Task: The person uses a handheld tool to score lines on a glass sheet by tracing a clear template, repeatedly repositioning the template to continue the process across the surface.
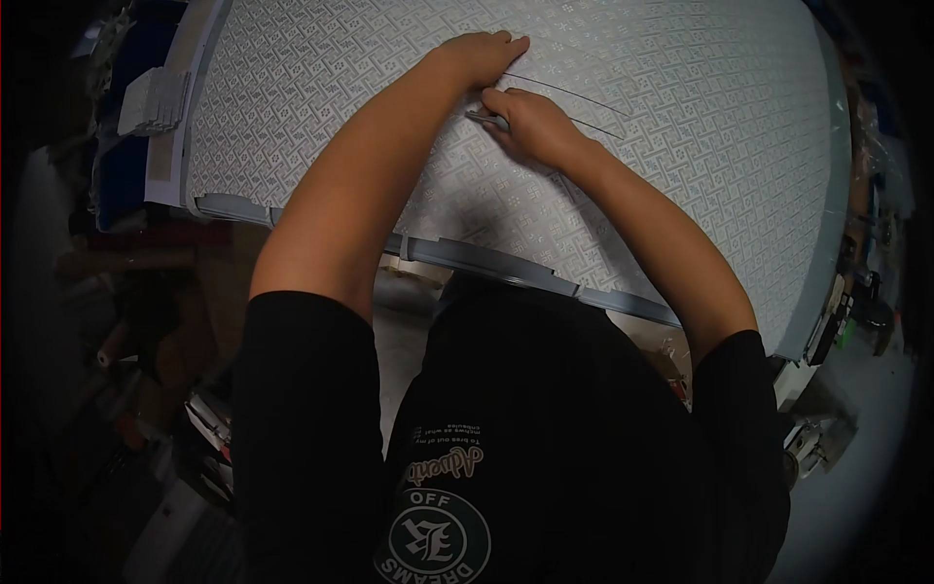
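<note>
Hands [475, 60], tool [488, 120] well inside fabric [700, 107] edges

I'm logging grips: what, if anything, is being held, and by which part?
The right hand grips a small, slim grey tool by one end, the other sticking out. Whether the left hand holds anything cannot be told.

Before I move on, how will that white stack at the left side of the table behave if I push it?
The white stack would probably fan or slide apart, since its thin layers sit unevenly and no band shows. Rolling seems unlikely, as the pieces look flat.
</note>
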Available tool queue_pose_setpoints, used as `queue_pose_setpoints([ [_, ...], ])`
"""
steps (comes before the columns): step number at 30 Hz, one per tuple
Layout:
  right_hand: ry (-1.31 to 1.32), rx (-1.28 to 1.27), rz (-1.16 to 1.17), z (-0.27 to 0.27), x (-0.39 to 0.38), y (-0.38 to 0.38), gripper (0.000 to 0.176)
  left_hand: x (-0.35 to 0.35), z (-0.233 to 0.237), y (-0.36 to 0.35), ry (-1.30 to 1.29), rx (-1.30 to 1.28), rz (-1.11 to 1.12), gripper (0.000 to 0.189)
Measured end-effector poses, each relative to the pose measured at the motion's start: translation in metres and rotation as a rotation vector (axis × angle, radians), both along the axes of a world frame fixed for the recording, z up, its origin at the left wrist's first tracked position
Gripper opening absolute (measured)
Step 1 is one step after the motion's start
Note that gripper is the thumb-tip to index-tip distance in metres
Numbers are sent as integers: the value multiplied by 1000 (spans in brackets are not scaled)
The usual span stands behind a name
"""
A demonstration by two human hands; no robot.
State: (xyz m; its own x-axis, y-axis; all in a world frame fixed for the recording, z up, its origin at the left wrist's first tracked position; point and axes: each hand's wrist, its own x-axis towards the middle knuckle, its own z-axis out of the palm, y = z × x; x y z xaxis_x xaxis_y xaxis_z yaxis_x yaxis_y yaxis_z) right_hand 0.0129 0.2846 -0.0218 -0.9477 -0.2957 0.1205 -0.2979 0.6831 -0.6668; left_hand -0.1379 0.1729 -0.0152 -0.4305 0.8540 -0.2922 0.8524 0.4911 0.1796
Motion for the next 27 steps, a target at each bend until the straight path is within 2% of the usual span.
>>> queue_pose_setpoints([
  [1,1,-5,2,-2,-4,-6,17,-1,-2,0,0,-6,3,62],
  [3,12,-39,-5,-7,-9,-15,17,-5,-3,0,-51,12,19,95],
  [11,59,-196,-19,-19,-6,-16,19,-4,-2,-4,-73,65,28,95],
  [20,102,-207,-60,-19,-3,-18,18,-4,4,-2,-41,37,-25,93],
  [24,38,-178,-88,-8,3,-21,17,-6,-2,-3,-11,74,-74,97],
  [25,-22,-149,-114,-4,5,-23,17,-4,10,-4,-17,86,-100,97],
  [27,24,-140,-169,-3,9,-30,15,-3,31,-3,-82,-68,-212,102],
])
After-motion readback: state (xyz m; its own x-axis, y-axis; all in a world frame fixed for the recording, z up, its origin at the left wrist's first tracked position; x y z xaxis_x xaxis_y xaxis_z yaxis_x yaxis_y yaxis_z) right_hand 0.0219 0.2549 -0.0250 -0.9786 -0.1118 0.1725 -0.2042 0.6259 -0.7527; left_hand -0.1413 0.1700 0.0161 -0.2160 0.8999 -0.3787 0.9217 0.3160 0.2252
